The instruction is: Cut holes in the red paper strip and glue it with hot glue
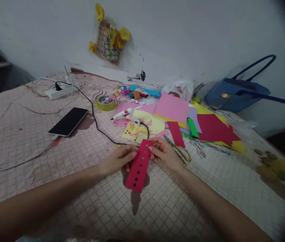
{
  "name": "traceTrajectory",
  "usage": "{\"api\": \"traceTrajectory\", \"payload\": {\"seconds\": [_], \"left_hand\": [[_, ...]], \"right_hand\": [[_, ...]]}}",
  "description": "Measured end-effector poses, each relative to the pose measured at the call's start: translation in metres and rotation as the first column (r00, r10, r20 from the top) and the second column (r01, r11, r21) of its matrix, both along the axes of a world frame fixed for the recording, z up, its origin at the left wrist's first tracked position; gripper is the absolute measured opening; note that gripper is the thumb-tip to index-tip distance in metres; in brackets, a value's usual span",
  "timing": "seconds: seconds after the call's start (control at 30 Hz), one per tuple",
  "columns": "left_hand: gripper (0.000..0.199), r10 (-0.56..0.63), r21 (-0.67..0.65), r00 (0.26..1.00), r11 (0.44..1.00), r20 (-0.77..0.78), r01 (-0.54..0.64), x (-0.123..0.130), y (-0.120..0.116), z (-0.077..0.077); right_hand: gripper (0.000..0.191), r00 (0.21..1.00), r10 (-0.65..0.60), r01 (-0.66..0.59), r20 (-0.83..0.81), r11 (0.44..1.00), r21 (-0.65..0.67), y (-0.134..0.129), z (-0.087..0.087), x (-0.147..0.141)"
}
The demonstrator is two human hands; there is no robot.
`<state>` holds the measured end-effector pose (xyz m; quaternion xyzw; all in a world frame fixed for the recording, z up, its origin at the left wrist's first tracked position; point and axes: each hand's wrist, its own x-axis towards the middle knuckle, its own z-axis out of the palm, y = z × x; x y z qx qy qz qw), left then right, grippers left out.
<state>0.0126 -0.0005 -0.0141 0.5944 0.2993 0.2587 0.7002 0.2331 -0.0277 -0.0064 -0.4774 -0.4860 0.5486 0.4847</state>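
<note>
**Hands on a punched red strip**

Hands meet over the quilted bed cover, both working one strip of red paper. Left hand [121, 158] pinches the strip [139, 167] near its top edge, fingers closed on the paper; right hand [164, 153] does the same from the other side, grip narrow and holding that same top end. The strip hangs down toward the camera, lifted off the cover [56, 158], its shadow lying just beneath.

Progress, as I read it: a row of round holes already runs down the middle of the strip, about seven, so the punching looks done or nearly so. No bend or glue shows on the strip, so any shaping or sticking is, at a guess, yet to come.

Just right of the strip lie scissors [180, 151], touching nothing but the cover. Beyond the strip sits a glue gun [124, 115] on a paint-spattered yellow sheet [145, 127], its black cord looping past. Farther right of the strip, stacked pink and red paper [190, 117] with a green marker [193, 127]. Left of the strip, well apart, a phone [69, 121] lies face up, screen dark.

Writing or brands: none readable anywhere; too small or blurred.
</note>
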Motion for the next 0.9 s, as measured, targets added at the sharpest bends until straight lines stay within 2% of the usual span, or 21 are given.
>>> {"api": "traceTrajectory", "payload": {"seconds": [0.2, 0.4, 0.63, 0.9], "left_hand": [[0.056, 0.006, -0.137, 1.000, 0.991, 0.015, -0.004, -0.003, 0.004, 0.004], [0.047, 0.047, -0.261, 0.997, 0.965, 0.057, -0.031, -0.008, 0.003, 0.005], [0.046, 0.057, -0.330, 0.993, 0.944, 0.102, -0.020, -0.009, 0.006, 0.002], [0.043, -0.089, -0.321, 0.987, 0.938, 0.136, 0.128, -0.012, 0.006, 0.008]], "right_hand": [[0.036, 0.992, -0.091, 0.086, -0.090, 0.995, -0.060, -0.002, 0.002, 0.002], [0.037, 0.984, -0.119, 0.105, -0.136, 0.989, -0.105, -0.005, 0.010, 0.002], [0.038, 0.976, -0.139, 0.114, -0.166, 0.982, -0.152, -0.006, 0.012, 0.003], [0.042, 0.975, -0.135, 0.104, -0.178, 0.979, -0.174, -0.008, 0.010, 0.001]]}}
